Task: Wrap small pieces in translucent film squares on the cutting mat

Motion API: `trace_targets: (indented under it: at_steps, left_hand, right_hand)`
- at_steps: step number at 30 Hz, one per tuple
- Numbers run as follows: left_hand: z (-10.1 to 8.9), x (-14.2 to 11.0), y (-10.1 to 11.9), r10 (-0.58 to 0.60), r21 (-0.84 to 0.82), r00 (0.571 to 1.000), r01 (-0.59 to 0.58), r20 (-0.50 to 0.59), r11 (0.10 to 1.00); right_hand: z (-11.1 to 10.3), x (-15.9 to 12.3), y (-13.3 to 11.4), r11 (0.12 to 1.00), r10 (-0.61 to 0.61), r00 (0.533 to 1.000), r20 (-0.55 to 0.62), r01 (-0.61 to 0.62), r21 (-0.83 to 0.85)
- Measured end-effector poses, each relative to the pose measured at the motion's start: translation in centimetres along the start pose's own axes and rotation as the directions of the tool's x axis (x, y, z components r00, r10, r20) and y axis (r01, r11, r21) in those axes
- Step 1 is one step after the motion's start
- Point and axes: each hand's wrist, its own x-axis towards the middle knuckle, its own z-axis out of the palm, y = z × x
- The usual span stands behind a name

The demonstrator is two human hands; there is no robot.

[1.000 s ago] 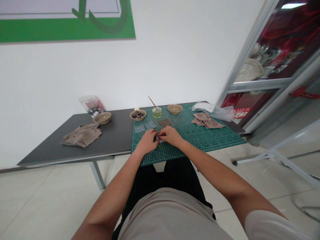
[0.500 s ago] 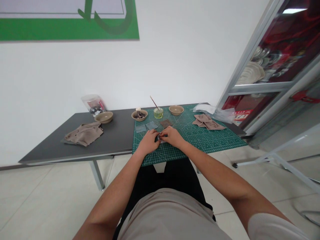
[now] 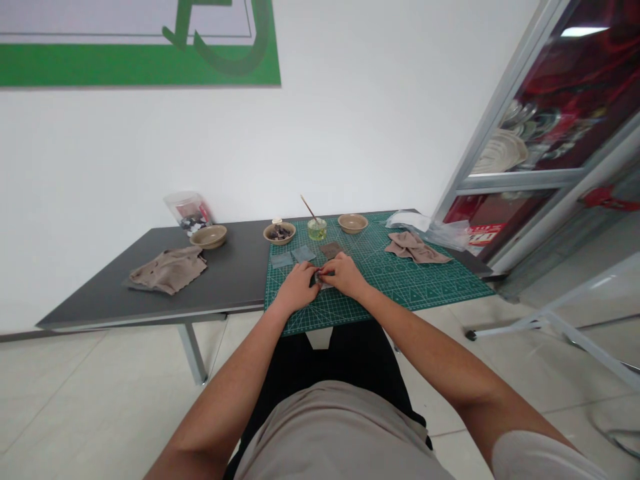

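Note:
Over the near part of the green cutting mat (image 3: 400,280), my left hand (image 3: 299,287) and my right hand (image 3: 345,275) meet fingertip to fingertip. Both pinch a small dark and whitish piece (image 3: 318,275), mostly covered by the fingers, so its kind is not clear. Just beyond my left hand lie two flat grey-blue squares (image 3: 303,253). A brown square (image 3: 330,250) is beyond my right hand. Farther back stand a bowl of dark pieces (image 3: 280,233) and a glass jar (image 3: 317,230) of yellowish liquid with a thin stick in it.
A bowl (image 3: 353,223) stands at the mat's back. To the right lie a crumpled brown cloth (image 3: 415,248) and clear plastic bags (image 3: 445,232). On the dark table (image 3: 235,267) at left are another cloth (image 3: 170,269), a bowl (image 3: 209,237) and a clear tub (image 3: 189,210).
The view has tilted slightly, so everything sits a little lower. Both hands stay together on the small piece, with only slight finger movement.

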Motion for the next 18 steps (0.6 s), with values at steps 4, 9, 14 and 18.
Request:
trace_targets:
  at_steps: [4, 9, 14, 18]
  left_hand:
    - [0.0, 0.0, 0.0, 0.0, -0.002, 1.0, 0.0, 0.004, 1.0]
    - [-0.1, -0.1, 0.2, -0.002, 0.008, 1.0, 0.002, 0.005, 1.0]
    - [-0.2, -0.1, 0.3, 0.001, 0.007, 1.0, -0.001, 0.013, 1.0]
    - [-0.2, -0.1, 0.2, 0.0, 0.007, 1.0, 0.0, -0.001, 1.0]
  right_hand:
    - [-0.2, -0.5, -0.1, 0.996, -0.068, 0.997, 0.035, 0.066, 0.064]
    - [-1.1, -1.4, 0.5, 0.993, -0.071, 0.997, 0.031, 0.068, 0.092]
    - [-1.3, -0.6, 1.1, 0.997, -0.056, 0.998, 0.027, 0.054, 0.052]
    - [-0.7, 0.2, 0.8, 0.998, -0.052, 0.998, 0.036, 0.051, 0.045]
